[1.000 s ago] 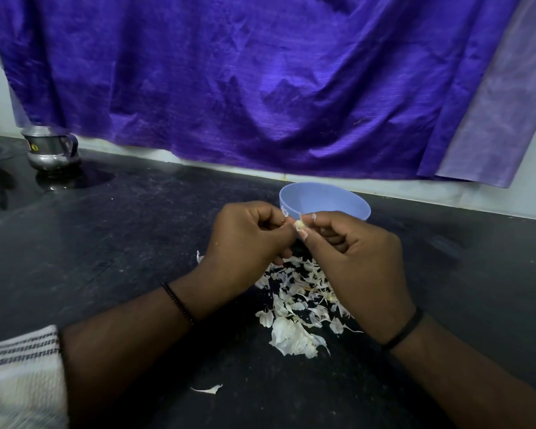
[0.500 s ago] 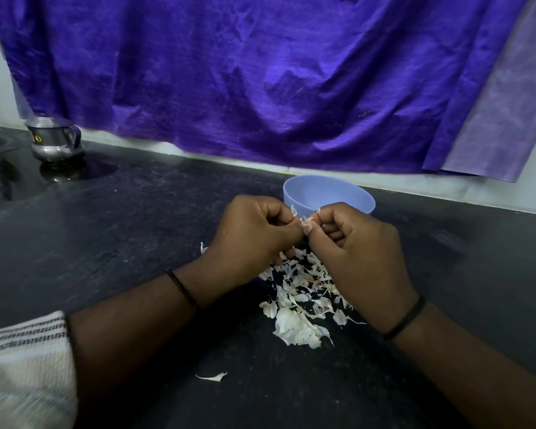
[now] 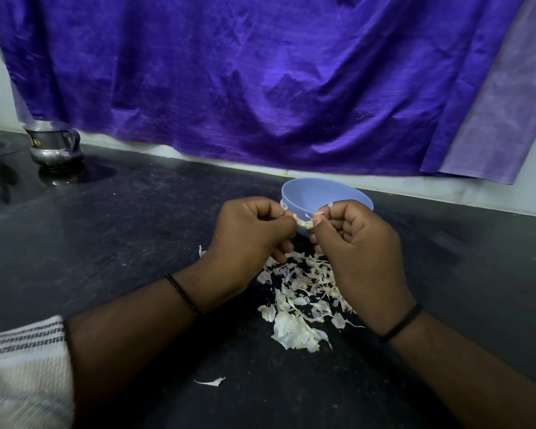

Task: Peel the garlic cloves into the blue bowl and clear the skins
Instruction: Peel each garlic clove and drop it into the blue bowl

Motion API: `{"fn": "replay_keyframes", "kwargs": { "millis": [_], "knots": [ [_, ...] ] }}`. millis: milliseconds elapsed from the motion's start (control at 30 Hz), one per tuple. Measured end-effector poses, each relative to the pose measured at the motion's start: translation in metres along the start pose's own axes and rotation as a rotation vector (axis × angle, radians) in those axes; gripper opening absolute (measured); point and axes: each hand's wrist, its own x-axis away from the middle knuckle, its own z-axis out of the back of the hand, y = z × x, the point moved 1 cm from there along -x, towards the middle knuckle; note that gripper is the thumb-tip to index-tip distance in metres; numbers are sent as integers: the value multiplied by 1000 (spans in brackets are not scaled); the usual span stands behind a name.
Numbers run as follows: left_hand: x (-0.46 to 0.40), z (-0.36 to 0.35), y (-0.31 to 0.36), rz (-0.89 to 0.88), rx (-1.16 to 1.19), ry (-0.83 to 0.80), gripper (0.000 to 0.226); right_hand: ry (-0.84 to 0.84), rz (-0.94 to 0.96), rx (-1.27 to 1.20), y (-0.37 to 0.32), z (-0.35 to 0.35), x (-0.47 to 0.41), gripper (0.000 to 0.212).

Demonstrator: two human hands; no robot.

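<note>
1. Head view, centre of the frame: two hands meet above a black counter. The left hand and the right hand both have their fingers curled, and each pinches one end of a single garlic clove held between them.
2. The clove, pale and partly covered by skin, sits just in front of the near rim of one blue bowl. The bowl stands on the counter directly behind the hands; its contents cannot be seen from this angle.
3. One pile of skins lies on the counter below and between the hands, in the lower centre of the frame. The flakes are too many and too overlapped to count.
4. Two stray skins lie apart from the pile: one stray flake near the bottom centre, and one small flake just left of the left hand.
5. Each wrist carries one dark band: a left wristband and a right wristband.
6. One striped cloth fills the lower left corner.
7. One metal jug stands at the upper left of the counter.
8. One purple cloth hangs across the upper frame.
</note>
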Motion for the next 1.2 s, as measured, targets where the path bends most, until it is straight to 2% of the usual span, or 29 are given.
{"fn": "replay_keyframes", "kwargs": {
  "millis": [133,267,467,833,900,1000,1200],
  "knots": [
    [1,-1,-1,30,48,11,6,-11,-105,-96,1,-2,0,9],
    [2,-1,-2,21,21,4,10,-83,-173,-187,0,-2,0,10],
    [3,0,-2,-5,-22,-31,10,-94,-161,-181,-1,0,-1,3],
    [2,-1,5,55,75,22,12,-9,-73,-121,-3,-5,2,12],
    [2,1,5,-44,-58,50,10,-5,-73,-123,-4,-5,2,12],
    [2,2,7,-283,-389,91,12,-2,-78,-115,-4,-6,3,12],
    [3,5,5,-312,-479,-14,7,7,-25,-47,0,-1,1,13]
  ]
}}
